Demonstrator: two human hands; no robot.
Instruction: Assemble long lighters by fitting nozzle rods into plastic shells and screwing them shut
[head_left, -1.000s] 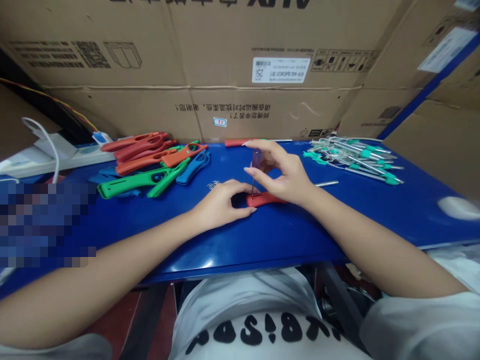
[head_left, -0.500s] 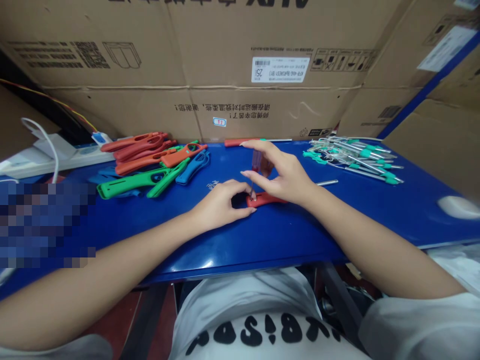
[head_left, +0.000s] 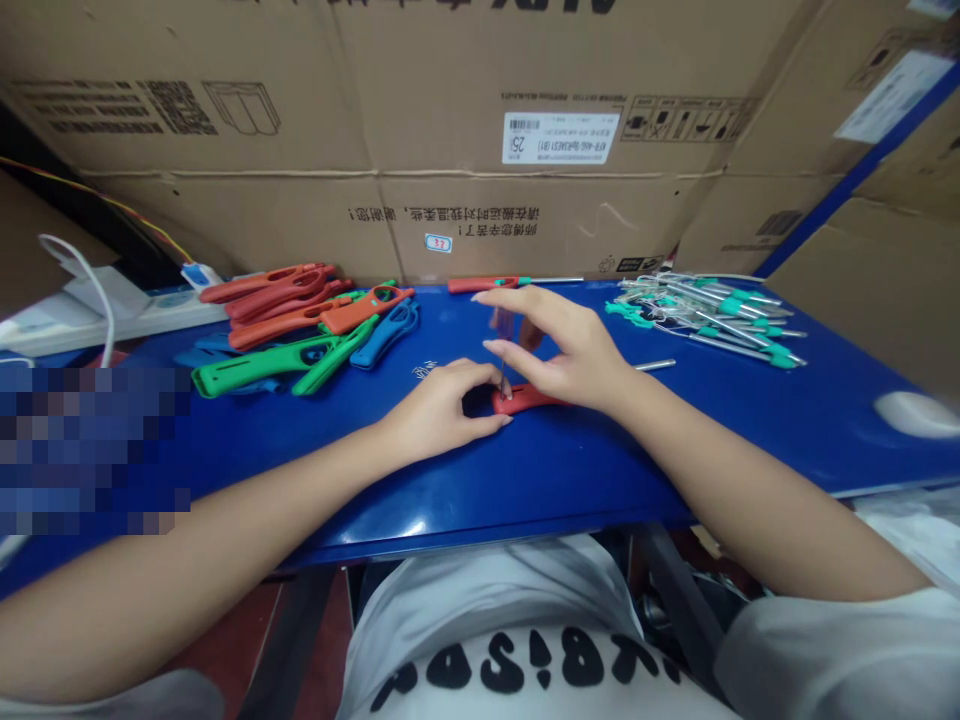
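Note:
A red lighter (head_left: 529,397) with a long handle lies on the blue table, and a metal rod sticks out past my right hand on its far side. My left hand (head_left: 439,412) steadies the lighter's left end between thumb and fingers. In my right hand (head_left: 570,348) an upright screwdriver (head_left: 504,325) with a clear reddish handle is gripped. Its thin shaft points down onto the lighter's left end, close to my left fingertips. The screw under the tip is too small to make out. Several small screws (head_left: 424,370) lie just beyond my left hand.
Red, green and blue lighter shells (head_left: 285,335) are piled at the back left beside a white power strip (head_left: 97,325). Metal lighter rods with green parts (head_left: 720,315) are heaped at the right. Another red lighter (head_left: 480,285) lies along the cardboard (head_left: 300,220) behind the table.
My right fingers have shifted slightly left around the screwdriver handle, which leans a little more to the left. My left hand and the lighter beneath stay in place.

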